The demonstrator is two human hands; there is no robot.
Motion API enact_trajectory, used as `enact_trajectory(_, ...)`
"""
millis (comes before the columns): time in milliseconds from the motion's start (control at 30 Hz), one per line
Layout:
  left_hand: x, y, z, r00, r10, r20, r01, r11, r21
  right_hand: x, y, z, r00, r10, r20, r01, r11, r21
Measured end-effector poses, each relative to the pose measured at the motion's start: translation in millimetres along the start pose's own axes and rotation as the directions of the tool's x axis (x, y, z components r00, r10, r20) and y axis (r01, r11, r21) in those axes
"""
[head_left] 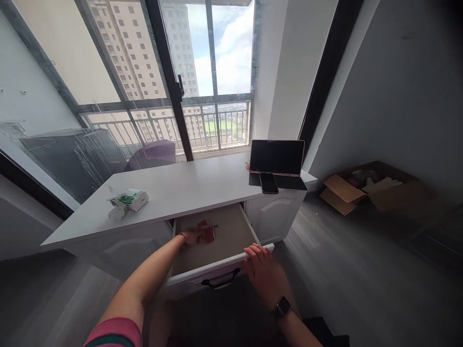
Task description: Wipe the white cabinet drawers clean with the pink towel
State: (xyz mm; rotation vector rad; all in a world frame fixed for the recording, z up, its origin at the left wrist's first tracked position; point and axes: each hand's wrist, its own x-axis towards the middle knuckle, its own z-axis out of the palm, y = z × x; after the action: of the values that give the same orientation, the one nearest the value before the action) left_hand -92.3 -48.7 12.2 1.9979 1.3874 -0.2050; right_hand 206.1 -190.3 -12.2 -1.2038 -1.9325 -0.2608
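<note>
A white drawer (231,241) is pulled out of the white cabinet. My left hand (191,236) reaches inside it, at a flat red item (207,232) whose kind I cannot make out. A thin dark stick-like thing (214,226) lies across that item's upper part. Blur hides the left fingers, so whether they grip or only touch is unclear. At the drawer's right front corner my right hand (263,270) has its fingers bent over the top edge of the front panel. A dark curved handle (221,279) shows on that panel, left of the right hand.
On the white cabinet top (202,180) are a tissue pack (132,198) at left, and a tablet (277,156) propped up with a phone (268,183) before it at right. An open cardboard box (342,195) stands on the floor. Windows (231,58) rise behind.
</note>
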Motion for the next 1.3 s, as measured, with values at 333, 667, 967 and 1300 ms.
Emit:
enact_trajectory(333,-42.8,25.9,33.5,0.897,-0.090,0.434,0.168,0.975,-0.146,-3.7,-4.2,0.1,0.999,0.030,-0.027,-0.028,0.998,0.064)
enact_trajectory(667,-69.7,32.3,21.6,0.906,-0.086,0.415,0.226,0.927,-0.301,-4.3,1.9,-9.2,0.997,0.012,0.073,-0.024,0.986,0.164)
enact_trajectory(967,-195.7,18.2,-23.4,0.949,0.029,-0.315,-0.268,0.602,-0.752,-1.0,0.3,-16.0,0.993,0.037,0.109,-0.063,0.969,0.240)
enact_trajectory(1300,-260.8,49.2,134.8,0.475,-0.816,-0.331,-0.682,-0.104,-0.723,-43.2,-61.7,0.3,0.974,0.038,0.225,-0.133,0.896,0.423)
